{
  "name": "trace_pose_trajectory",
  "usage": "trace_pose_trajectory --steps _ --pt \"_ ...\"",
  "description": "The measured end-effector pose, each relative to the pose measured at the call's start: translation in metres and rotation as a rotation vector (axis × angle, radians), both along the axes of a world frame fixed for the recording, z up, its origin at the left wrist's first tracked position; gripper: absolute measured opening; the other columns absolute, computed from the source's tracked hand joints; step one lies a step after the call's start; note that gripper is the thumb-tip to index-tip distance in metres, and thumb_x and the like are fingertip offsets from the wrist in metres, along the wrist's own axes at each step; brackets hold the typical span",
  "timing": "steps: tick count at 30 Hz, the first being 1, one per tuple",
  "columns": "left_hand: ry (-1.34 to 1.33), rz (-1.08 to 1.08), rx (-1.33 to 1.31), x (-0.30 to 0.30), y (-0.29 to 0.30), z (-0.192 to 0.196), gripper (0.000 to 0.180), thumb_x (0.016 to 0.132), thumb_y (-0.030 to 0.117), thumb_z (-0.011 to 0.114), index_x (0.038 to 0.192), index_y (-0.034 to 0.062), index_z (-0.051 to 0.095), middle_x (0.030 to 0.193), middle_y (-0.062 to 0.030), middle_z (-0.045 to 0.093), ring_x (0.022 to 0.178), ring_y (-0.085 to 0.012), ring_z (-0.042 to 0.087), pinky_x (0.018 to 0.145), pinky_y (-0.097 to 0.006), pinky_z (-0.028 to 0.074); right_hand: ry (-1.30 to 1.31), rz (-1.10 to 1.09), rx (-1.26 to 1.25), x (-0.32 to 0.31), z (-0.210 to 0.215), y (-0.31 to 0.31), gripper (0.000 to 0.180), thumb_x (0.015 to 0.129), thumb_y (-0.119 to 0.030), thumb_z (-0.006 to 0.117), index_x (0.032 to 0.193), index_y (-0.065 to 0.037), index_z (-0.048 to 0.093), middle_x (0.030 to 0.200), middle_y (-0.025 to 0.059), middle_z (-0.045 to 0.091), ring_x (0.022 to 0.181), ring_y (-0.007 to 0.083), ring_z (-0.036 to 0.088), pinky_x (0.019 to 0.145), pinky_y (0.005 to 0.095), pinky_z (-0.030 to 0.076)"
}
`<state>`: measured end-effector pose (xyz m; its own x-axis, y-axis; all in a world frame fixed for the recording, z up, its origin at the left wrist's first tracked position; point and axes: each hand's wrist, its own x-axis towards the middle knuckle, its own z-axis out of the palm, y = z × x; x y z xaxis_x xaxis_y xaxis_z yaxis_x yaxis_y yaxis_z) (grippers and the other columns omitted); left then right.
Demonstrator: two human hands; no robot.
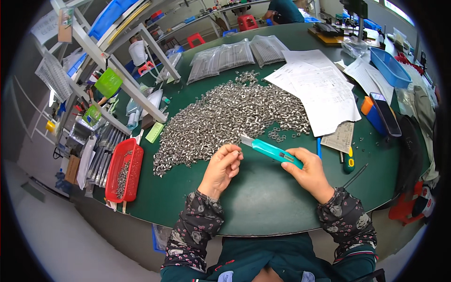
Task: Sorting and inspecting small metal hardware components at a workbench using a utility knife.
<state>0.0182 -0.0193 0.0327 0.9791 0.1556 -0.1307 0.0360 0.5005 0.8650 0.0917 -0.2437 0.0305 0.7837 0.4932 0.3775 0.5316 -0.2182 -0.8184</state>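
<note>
A teal utility knife [276, 152] with its blade out is gripped in my right hand [307, 171], the blade pointing left toward my left hand. My left hand [221, 170] is pinched, and a small metal piece [239, 153] shows at its fingertips, just below the blade tip. Beyond both hands spreads a wide heap of small shiny metal rings [230, 117] on the green table [268, 202]. Some loose rings [278, 135] lie apart at the heap's right edge.
At left stands a red plastic basket [136, 169] with some metal pieces inside. Paper sheets [324, 98] cover the heap's far right. Bagged metal rods [235, 55] lie behind it. A phone [386, 114], a yellow-handled screwdriver [349, 161] and a blue basket [389, 68] are at right.
</note>
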Motion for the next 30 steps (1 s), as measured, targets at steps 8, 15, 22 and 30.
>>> trace_pose_trajectory --steps 8,15,22,30 --pt "-0.076 0.043 -0.185 -0.019 0.021 -0.028 0.011 0.088 0.015 0.046 0.096 0.0087 0.051 0.079 -0.0016 0.047 0.054 -0.0041 0.035 0.038 -0.014 0.028 0.189 0.22 -0.117 -0.008 -0.001 0.007 0.026 0.074 -0.022 0.062 0.091 -0.002 0.06 0.074 0.0138 0.06 0.065 0.0254 0.058 0.058 0.0317 0.044" --pt "-0.071 0.045 -0.138 -0.017 0.023 -0.028 0.01 0.088 0.013 0.047 0.096 0.007 0.051 0.079 -0.001 0.048 0.054 -0.004 0.036 0.038 -0.014 0.028 0.229 0.263 -0.195 -0.009 0.001 0.009 0.029 0.075 -0.025 0.061 0.092 -0.002 0.06 0.077 0.0153 0.06 0.066 0.0263 0.058 0.06 0.0317 0.044" --pt "-0.077 0.017 -0.08 -0.018 0.022 -0.033 0.011 0.087 0.011 0.049 0.094 0.0033 0.052 0.078 -0.0009 0.049 0.053 -0.0039 0.035 0.038 -0.015 0.027 0.271 0.278 -0.231 -0.008 -0.003 0.008 0.029 0.076 -0.027 0.06 0.093 -0.003 0.061 0.078 0.0154 0.061 0.067 0.0278 0.059 0.061 0.0331 0.045" --pt "-0.028 0.064 -0.01 -0.021 0.017 -0.028 0.013 0.086 0.013 0.051 0.091 0.0015 0.053 0.068 0.0009 0.047 0.05 -0.0022 0.036 0.039 -0.014 0.027 0.144 0.223 -0.267 -0.01 -0.002 0.008 0.027 0.074 -0.023 0.061 0.091 -0.001 0.061 0.078 0.0151 0.061 0.068 0.026 0.058 0.062 0.0323 0.045"
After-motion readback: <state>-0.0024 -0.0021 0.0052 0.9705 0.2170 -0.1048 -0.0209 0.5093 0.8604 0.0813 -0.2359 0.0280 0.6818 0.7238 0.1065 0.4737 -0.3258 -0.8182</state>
